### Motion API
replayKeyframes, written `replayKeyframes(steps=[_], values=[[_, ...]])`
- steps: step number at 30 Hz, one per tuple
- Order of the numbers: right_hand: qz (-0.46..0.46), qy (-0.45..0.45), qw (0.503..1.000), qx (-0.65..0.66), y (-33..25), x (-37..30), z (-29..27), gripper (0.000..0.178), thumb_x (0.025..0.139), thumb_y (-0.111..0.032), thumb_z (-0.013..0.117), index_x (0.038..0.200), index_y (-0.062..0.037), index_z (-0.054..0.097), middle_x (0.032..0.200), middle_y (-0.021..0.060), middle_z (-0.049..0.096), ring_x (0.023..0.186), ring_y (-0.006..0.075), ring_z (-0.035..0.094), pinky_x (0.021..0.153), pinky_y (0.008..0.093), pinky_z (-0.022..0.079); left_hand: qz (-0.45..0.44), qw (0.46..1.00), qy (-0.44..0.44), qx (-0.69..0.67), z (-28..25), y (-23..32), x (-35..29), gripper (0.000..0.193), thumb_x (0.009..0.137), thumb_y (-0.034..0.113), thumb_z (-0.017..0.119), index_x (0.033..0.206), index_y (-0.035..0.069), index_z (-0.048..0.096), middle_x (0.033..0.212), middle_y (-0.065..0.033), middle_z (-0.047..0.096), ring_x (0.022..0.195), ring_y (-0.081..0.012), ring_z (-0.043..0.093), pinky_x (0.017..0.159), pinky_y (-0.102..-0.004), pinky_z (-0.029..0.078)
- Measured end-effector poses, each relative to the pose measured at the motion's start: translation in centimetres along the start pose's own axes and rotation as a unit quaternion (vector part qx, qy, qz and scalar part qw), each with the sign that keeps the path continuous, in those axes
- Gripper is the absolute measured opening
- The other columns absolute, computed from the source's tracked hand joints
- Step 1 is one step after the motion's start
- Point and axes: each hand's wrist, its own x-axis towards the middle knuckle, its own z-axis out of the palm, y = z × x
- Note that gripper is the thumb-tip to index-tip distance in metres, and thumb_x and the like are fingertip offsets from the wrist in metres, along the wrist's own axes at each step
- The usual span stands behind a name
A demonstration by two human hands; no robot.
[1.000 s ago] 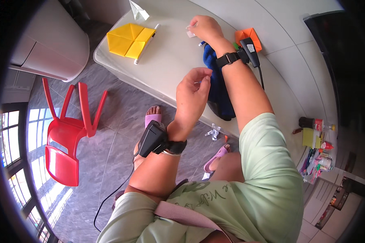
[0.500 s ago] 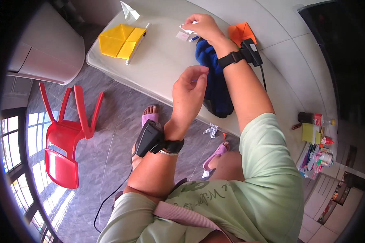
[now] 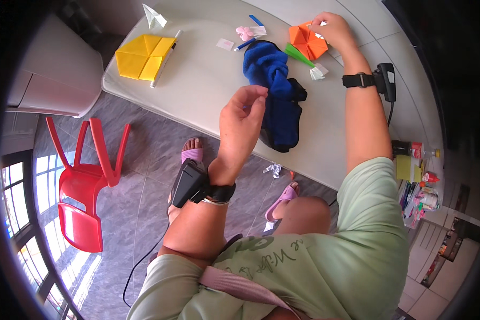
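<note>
My right hand is over an orange folded paper at the far right of the table, its fingers pinched around a small white piece that looks like paper. My left hand is raised before the near table edge, fingers curled and thumb against the fingertips; whatever it may hold is hidden. Just beyond it lies a crumpled blue cloth item with black edges. Near the orange paper are a green strip and a white folded paper.
On the white table lie a yellow folded paper, a white pen, a white paper shape, a pink flower-shaped piece and blue marker pieces. A red chair stands on the floor at left.
My right hand has moved right, from the white and pink pieces to the orange paper, uncovering the pink flower-shaped piece and the green strip. My left hand stays nearly in place. The view has shifted slightly.
</note>
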Motion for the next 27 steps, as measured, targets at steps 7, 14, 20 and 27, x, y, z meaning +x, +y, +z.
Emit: replayKeyframes(steps=[7, 14, 20, 27], values=[[0.022, 0.030, 0.955, -0.294, -2.0, -1.4, 2.1, 0.022, 0.076, -0.029, 0.067, 0.084, -0.0096, 0.060, 0.081, 0.0073, 0.063, 0.073, 0.0256, 0.060, 0.062, 0.0356, 0.047, -0.009, 1.000, 0.003, 0.008, 0.2, 0.4, -0.2, 0.015, 0.091, 0.005, 0.053, 0.103, -0.002, 0.058, 0.098, -0.0043, 0.061, 0.094, -0.0102, 0.055, 0.087, -0.0225, 0.042], [-0.110, 0.109, 0.954, -0.258, -0.3, -1.2, 2.0, 0.021, 0.077, -0.027, 0.068, 0.083, -0.0075, 0.061, 0.081, 0.0062, 0.063, 0.072, 0.0233, 0.060, 0.062, 0.0324, 0.048, 0.024, 0.999, 0.025, 0.019, 0.5, -0.5, 0.1, 0.015, 0.088, 0.007, 0.054, 0.099, -0.001, 0.060, 0.088, -0.0053, 0.065, 0.077, -0.0082, 0.058, 0.070, -0.0225, 0.046], [-0.121, 0.135, 0.953, -0.241, -1.9, -2.2, 2.0, 0.021, 0.079, -0.026, 0.067, 0.084, -0.0060, 0.062, 0.079, 0.0071, 0.063, 0.071, 0.0204, 0.061, 0.063, 0.0302, 0.048, -0.008, 1.000, 0.004, 0.011, 0.6, -0.2, 0.0, 0.014, 0.091, 0.005, 0.053, 0.102, -0.001, 0.058, 0.098, -0.0041, 0.061, 0.093, -0.0098, 0.056, 0.085, -0.0222, 0.043], [-0.173, 0.011, 0.982, -0.080, -8.3, -3.3, 8.1, 0.013, 0.081, -0.012, 0.061, 0.092, -0.0061, 0.064, 0.088, 0.0082, 0.063, 0.078, 0.0239, 0.063, 0.070, 0.0319, 0.049, -0.002, 1.000, 0.017, 0.010, 0.0, 0.1, -0.2, 0.013, 0.090, 0.005, 0.054, 0.101, -0.001, 0.059, 0.096, -0.0040, 0.062, 0.092, -0.0091, 0.055, 0.083, -0.0217, 0.043]])
